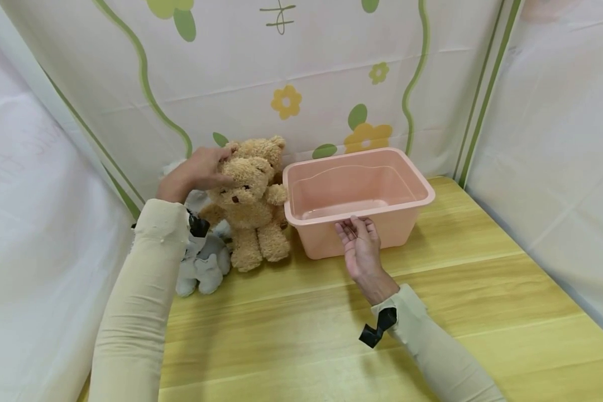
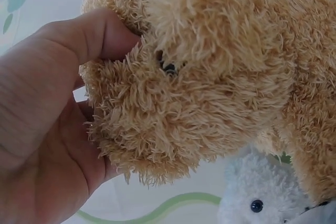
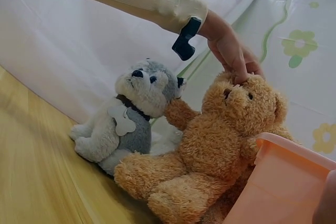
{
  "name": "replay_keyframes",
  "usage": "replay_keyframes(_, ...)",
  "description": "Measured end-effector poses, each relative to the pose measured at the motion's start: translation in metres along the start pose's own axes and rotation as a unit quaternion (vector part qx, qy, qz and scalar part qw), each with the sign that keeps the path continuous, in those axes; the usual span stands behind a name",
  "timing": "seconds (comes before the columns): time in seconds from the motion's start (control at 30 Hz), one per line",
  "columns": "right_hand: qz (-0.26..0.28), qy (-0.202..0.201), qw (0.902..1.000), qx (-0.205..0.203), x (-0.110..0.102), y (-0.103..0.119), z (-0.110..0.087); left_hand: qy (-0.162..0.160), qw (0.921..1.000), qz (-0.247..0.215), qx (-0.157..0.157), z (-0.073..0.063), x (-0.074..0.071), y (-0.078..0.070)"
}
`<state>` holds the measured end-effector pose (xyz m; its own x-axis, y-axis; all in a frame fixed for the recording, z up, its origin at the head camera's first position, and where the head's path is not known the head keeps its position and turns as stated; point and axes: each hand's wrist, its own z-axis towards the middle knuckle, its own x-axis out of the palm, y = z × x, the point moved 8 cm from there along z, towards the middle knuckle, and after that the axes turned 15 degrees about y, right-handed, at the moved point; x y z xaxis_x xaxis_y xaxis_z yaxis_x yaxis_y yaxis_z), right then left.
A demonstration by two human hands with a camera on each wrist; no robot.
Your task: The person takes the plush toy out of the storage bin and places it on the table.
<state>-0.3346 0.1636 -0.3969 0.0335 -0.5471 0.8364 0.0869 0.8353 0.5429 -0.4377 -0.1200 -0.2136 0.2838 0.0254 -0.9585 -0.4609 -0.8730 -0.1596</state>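
Note:
A curly tan teddy bear (image 1: 253, 215) sits upright on the wooden table, left of a pink plastic bin (image 1: 352, 220). My left hand (image 1: 196, 173) grips the bear's head from above; the left wrist view shows the thumb (image 2: 118, 38) pressed into the fur beside one eye, with other fingers behind the head. My right hand (image 1: 362, 251) holds the bin's front rim, palm up and fingers curled beneath the lip. Inside, the bin shows only its bare floor. Another tan bear (image 1: 266, 146) stands behind the first, mostly hidden by it.
A grey and white plush husky (image 3: 139, 108) leans at the bear's left, partly under my left forearm in the head view. A fluffy white plush (image 2: 268, 190) is behind them. White fabric walls (image 1: 321, 72) with printed flowers enclose the table (image 1: 291, 335) at back and sides.

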Motion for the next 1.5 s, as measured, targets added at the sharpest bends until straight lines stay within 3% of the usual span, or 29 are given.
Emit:
replay_keyframes(0.33, -0.006, -0.001, 1.0, 0.001, -0.001, 0.002, -0.001, 0.015, 0.9994, -0.005, 0.03, 0.012, 0.019, -0.003)
replay_keyframes(0.6, -0.011, 0.0, 0.9999, 0.008, -0.001, 0.002, 0.0, 0.007, 0.9986, -0.012, 0.051, 0.015, 0.021, -0.007)
replay_keyframes(0.87, -0.01, 0.001, 0.9999, 0.009, 0.0, 0.001, 0.0, 0.023, 0.9988, -0.01, 0.042, 0.017, 0.028, -0.004)
replay_keyframes(1.33, -0.01, 0.002, 0.9999, 0.009, -0.001, 0.002, -0.003, 0.064, 0.9978, -0.016, -0.005, 0.023, 0.044, 0.01)
replay_keyframes(1.5, -0.004, 0.001, 1.0, 0.007, 0.0, 0.002, -0.003, 0.066, 0.9977, -0.018, -0.005, 0.023, 0.045, 0.01)
